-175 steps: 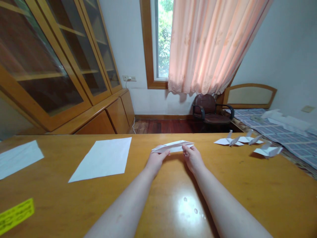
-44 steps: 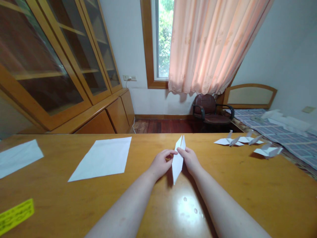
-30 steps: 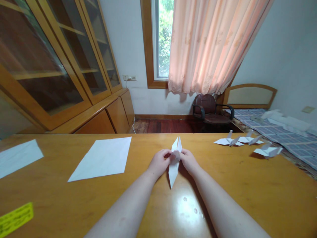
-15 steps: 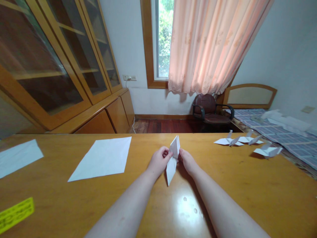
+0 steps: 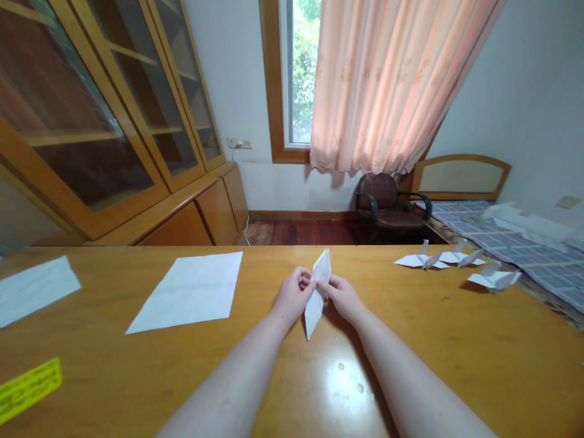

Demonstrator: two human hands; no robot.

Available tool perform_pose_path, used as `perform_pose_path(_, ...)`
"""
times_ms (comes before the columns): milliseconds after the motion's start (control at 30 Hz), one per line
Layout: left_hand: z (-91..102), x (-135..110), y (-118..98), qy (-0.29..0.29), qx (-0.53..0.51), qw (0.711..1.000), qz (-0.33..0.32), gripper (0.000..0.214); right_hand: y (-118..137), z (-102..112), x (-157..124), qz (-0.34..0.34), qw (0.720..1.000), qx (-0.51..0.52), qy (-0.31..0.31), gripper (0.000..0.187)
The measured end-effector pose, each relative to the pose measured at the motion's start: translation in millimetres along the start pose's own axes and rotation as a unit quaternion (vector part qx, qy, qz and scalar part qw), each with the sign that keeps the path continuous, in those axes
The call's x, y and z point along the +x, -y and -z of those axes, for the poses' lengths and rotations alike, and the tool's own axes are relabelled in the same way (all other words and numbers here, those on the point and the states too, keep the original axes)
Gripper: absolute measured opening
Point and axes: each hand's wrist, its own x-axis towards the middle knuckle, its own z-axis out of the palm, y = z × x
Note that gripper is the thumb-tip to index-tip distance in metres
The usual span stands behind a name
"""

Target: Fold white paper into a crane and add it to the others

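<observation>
A narrow, diamond-shaped piece of folded white paper (image 5: 314, 313) is held up near the far middle of the wooden table (image 5: 219, 371). My left hand (image 5: 294, 293) pinches its left edge at mid-length, thumb on the near face. From the other side my right hand (image 5: 343, 297) grips it too, the thumb lying across the front close to the left thumb. The fingers behind the paper are mostly hidden. One point of the paper aims up and away, the other down toward me.
Left of my hands lies a white paper sheet (image 5: 189, 294); another sheet (image 5: 39, 290) is farther left. Folded paper cranes (image 5: 422, 260), three in all, stand at the far right. A yellow label (image 5: 30, 389) shows at the lower left. Beyond the table is an armchair (image 5: 385, 201).
My right thumb has come over from the paper's right edge onto its front, beside the left thumb. The paper looks slightly flatter and its lower tip has shifted a little left.
</observation>
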Motion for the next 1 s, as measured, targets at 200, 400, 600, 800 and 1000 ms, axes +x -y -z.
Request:
perform_pose_path(200,1.3,-0.3,0.3,-0.003,0.0,1.0,-0.008,0.029,1.0,0.1,-0.3,-0.007,1.0,-0.004,0.001,0.04)
perform_pose_path(400,1.9,-0.1,-0.1,0.016,-0.008,1.0,-0.001,0.026,0.5,1.8,-0.1,0.0,1.0,-0.006,0.01,0.042)
perform_pose_path(600,1.5,0.3,1.4,0.018,-0.008,1.0,-0.009,0.021,-1.5,4.0,1.1,0.014,0.999,-0.031,-0.003,0.049)
perform_pose_path(800,2.6,-0.1,0.7,0.021,-0.001,1.0,-0.01,0.019,-3.2,3.5,1.9,0.011,0.999,-0.03,0.001,0.048)
perform_pose_path(1000,2.2,-0.1,3.0,0.005,0.01,1.0,-0.012,0.019,-5.2,2.0,3.3,-0.004,1.0,-0.015,0.005,0.041)
